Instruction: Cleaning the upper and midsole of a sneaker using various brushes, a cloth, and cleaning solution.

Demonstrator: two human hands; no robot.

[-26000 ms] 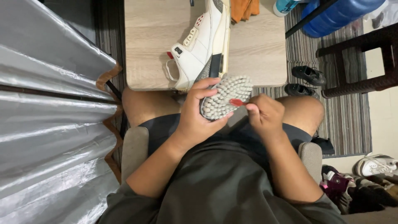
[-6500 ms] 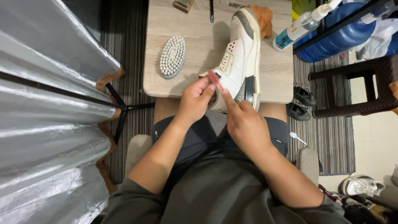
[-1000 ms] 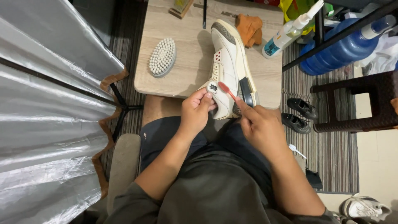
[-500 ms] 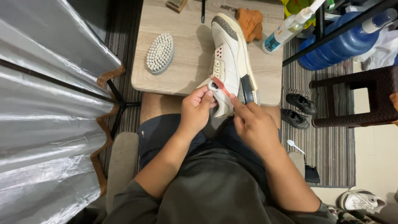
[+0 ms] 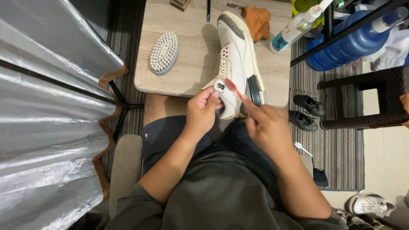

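Left hand (image 5: 204, 113) pinches the sneaker's (image 5: 236, 64) tongue tab at the desk's (image 5: 191, 68) near edge. Right hand (image 5: 266, 127) closed on a red toothbrush (image 5: 233, 88), bristles at the collar. Sneaker looks light, stiff-soled, soft upper; best held by heel or tongue. Beyond: oval brush (image 5: 164, 53), orange cloth (image 5: 257, 20), spray bottle (image 5: 294, 30).

A sneaker (image 5: 233, 55) lies on the table (image 5: 191, 72), its heel at the near edge. The left hand (image 5: 203, 113) sits at the heel's left side, the right hand (image 5: 267, 127) just right of it, with a toothbrush (image 5: 232, 87) between them against the heel. A brush (image 5: 164, 53) lies on the table left of the sneaker. A cloth (image 5: 257, 20) and a spray bottle (image 5: 294, 29) lie at the far right. A stool (image 5: 362, 100) stands right of the table, with small shoes (image 5: 306, 111) between them on the floor.
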